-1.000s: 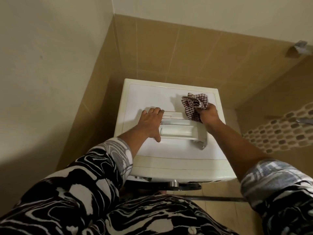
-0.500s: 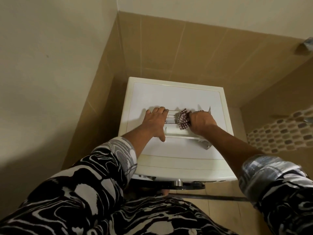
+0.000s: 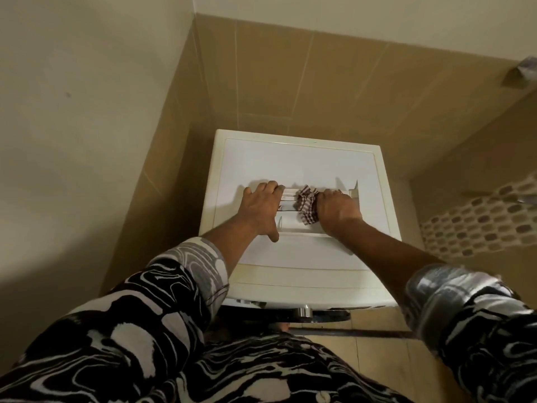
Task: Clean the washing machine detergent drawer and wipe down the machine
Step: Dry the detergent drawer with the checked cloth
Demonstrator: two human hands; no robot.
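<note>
Your left hand (image 3: 261, 207) lies flat on top of the white washing machine (image 3: 290, 161), fingers together over the left end of the detergent drawer (image 3: 290, 225), thumb stretched back along its side. The drawer rests on the machine's top, between your hands. Your right hand (image 3: 337, 209) is closed around a bunched checked cloth (image 3: 306, 206), pressing it into the drawer; which compartment it touches is probably the middle one, but shadow hides it.
</note>
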